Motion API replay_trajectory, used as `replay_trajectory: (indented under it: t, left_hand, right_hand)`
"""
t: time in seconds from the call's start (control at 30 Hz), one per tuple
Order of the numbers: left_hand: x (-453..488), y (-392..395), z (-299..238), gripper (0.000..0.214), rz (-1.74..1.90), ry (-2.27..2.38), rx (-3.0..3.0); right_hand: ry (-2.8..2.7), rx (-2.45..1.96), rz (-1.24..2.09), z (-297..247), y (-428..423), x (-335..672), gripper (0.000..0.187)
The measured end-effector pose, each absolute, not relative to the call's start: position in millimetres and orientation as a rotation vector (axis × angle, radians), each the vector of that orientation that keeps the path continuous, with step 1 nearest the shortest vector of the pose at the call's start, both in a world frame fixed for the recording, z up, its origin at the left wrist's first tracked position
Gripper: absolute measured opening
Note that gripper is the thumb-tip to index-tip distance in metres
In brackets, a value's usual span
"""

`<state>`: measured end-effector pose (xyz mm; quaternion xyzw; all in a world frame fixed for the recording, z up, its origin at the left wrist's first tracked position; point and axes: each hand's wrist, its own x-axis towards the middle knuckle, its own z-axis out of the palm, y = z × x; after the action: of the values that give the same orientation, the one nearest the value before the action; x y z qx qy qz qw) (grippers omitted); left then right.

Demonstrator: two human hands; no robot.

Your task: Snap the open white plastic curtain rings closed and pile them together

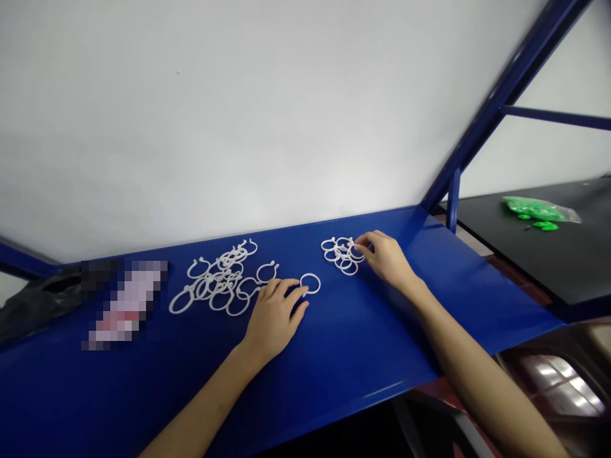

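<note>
Fingers (298, 292) of the left hand (271, 321) are loosely spread, thumb apart from the index, their tips at the left side of a lone white ring (319, 287); whether they grip it or only touch it, I cannot tell. That ring lies around the middle of the blue bench (334, 356), between two groups of similar rings. Right hand (386, 256): thumb and index curl close together at the right side of the smaller cluster (348, 260), towards the bench's far edge, and they partly cover one ring there, so a firm pinch cannot be confirmed; its other fingers are mostly hidden. The larger pile (220, 278) sits left of the left hand, below the far edge, so tangled that single rings and their small knobbed ends are hard to count. Near the bench's far left corner a lilac item (136, 294) is pixelated beyond recognition, and beside it a black bag (35, 302) is cut off by the view. Both forearms run out at the bottom. Beyond the bench's right end, a black table (534, 261), also cut off, carries a clear bag of green pieces (539, 208), their shapes indistinct.
</note>
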<state>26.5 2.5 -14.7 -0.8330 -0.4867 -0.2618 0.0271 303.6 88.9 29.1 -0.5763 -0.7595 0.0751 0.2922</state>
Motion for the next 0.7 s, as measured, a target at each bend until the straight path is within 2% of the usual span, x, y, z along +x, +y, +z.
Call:
replay_trajectory:
  t: [0.13,0.5,0.7]
  left_hand:
    - [21.9,4.0,-15.0,0.009,-0.855,-1.564,-2.535]
    - [13.8,6.1,-10.7,0.013,-1.069,-1.593,-2.521]
    - [15.8,2.4,-1.9,0.013,-1.190,-1.558,-2.487]
  right_hand:
    - [-2.039,-1.621,0.333,21.2,98.8,314.7,0.002]
    - [-2.037,-1.654,0.297,22.3,95.7,309.0,0.013]
    - [-1.950,-1.388,0.226,34.2,80.6,293.8,0.013]
